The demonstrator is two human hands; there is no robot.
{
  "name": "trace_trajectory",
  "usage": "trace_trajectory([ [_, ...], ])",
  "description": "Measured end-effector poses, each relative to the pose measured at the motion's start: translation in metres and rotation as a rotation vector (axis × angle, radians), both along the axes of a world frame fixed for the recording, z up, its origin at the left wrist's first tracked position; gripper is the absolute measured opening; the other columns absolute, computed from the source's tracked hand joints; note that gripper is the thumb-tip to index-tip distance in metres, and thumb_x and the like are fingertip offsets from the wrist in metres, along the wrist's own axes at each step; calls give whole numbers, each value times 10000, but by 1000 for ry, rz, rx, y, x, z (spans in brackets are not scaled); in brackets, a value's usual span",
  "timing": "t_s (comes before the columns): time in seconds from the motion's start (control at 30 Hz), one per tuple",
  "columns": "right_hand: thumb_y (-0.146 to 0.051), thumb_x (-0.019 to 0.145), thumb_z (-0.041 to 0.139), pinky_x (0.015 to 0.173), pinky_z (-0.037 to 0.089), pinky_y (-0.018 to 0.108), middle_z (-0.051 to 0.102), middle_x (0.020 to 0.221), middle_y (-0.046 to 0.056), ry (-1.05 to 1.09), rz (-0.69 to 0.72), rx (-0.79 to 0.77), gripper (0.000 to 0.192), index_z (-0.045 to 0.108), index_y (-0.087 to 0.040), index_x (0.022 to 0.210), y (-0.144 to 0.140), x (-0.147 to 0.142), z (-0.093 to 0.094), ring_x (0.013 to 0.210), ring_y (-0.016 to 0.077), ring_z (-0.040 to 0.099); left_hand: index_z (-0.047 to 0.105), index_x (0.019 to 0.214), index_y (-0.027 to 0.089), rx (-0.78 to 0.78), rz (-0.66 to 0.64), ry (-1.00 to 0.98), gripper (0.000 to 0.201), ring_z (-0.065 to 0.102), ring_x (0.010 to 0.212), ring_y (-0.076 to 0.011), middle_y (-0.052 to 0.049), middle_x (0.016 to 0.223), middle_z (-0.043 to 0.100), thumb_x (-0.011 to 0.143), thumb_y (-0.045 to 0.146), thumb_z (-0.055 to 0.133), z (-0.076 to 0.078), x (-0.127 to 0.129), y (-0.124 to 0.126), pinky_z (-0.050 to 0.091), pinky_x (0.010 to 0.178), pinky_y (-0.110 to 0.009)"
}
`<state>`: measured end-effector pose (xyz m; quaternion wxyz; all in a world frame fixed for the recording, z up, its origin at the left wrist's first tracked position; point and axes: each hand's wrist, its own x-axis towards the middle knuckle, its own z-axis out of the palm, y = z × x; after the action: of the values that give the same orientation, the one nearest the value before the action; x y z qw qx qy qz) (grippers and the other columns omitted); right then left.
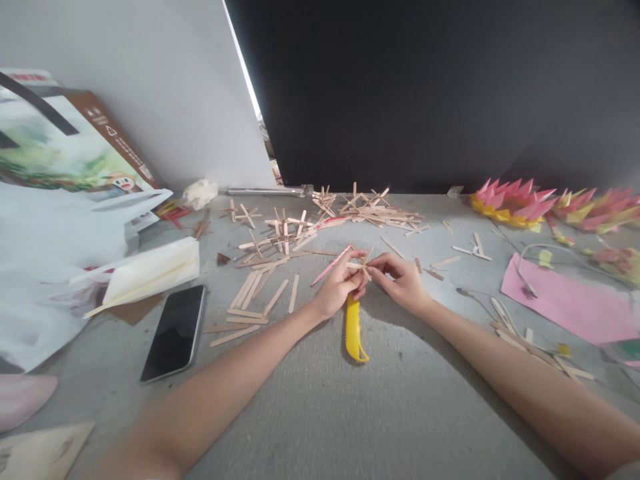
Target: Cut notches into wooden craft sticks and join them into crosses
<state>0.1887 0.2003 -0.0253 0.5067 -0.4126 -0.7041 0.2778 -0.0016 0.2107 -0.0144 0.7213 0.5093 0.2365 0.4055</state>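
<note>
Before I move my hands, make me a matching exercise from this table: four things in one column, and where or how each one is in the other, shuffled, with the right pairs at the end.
Things
1. phone
2. crossed sticks
3. pink sheet
4. yellow tool

Places and states
A. lying on the table, just on the near side of the left hand
B. at the right, with part of a cable on it
C. at the left, dark screen up
D. at the fingertips of the left hand and the right hand

Pairs: 1-C, 2-D, 3-B, 4-A
</note>
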Motion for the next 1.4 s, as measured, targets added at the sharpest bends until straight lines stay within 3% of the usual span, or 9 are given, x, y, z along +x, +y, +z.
trace_trajectory([
  [0.17,-446,983,704,628,521,304,765,840,50,63,-11,-54,242,740,-207,977,2,-1,4,684,168,674,558,1207,184,-8,36,-14,388,568,589,-127,-1,767,642,930,393,731,2,1,0,386,560,-252],
  [0.3,-472,964,720,611,523,309,756,798,43,93,3,-86,265,726,-208,945,1,-4,4,669,173,677,606,1172,161,-80,50,-125,417,551,603,-135,-20,781,629,940,498,689,-6,3,3,399,543,-254],
  [0.43,-487,970,710,601,522,299,748,774,39,124,-12,-123,285,728,-203,961,-3,-8,6,649,166,666,582,1142,184,-45,86,-74,430,520,589,-117,-1,776,603,945,546,706,-11,5,4,361,519,-231],
  [0.7,-516,957,726,575,507,294,758,817,53,168,-3,-179,329,755,-196,1030,-4,-10,3,653,167,654,513,1060,198,-23,100,-37,392,373,565,-78,69,711,421,967,526,706,0,6,-1,296,520,-204],
  [0.97,-514,929,754,548,480,275,721,748,28,225,-14,-201,325,723,-194,884,-6,-13,0,602,144,608,498,1103,211,29,113,-4,467,378,579,-90,63,734,455,924,566,744,-2,7,-1,313,509,-203],
  [1.4,-486,916,770,566,475,284,726,761,42,237,-24,-191,295,754,-192,891,-6,-12,-1,632,155,619,550,1042,188,30,80,32,423,427,495,-71,51,685,547,914,531,762,-4,4,3,327,473,-204],
])
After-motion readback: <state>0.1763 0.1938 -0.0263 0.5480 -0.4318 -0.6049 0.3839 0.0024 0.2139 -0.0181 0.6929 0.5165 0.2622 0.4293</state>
